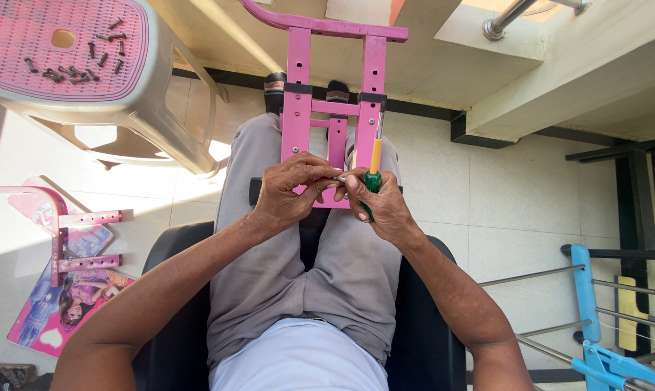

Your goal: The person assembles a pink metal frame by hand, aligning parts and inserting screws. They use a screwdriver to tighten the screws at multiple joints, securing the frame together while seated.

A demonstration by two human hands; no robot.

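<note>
A pink metal frame with rows of holes rests between my knees, reaching away from me. My left hand grips its near end and pinches a small metal screw at the fingertips. My right hand meets those fingers at the screw and also holds a screwdriver with a yellow and green handle, its shaft pointing up along the frame's right bar. I am seated on a black chair in grey trousers.
A plastic stool with a pink seat at upper left carries several dark screws. Another pink frame part lies on a colourful board at left. A blue drying rack stands at lower right, a raised step beyond.
</note>
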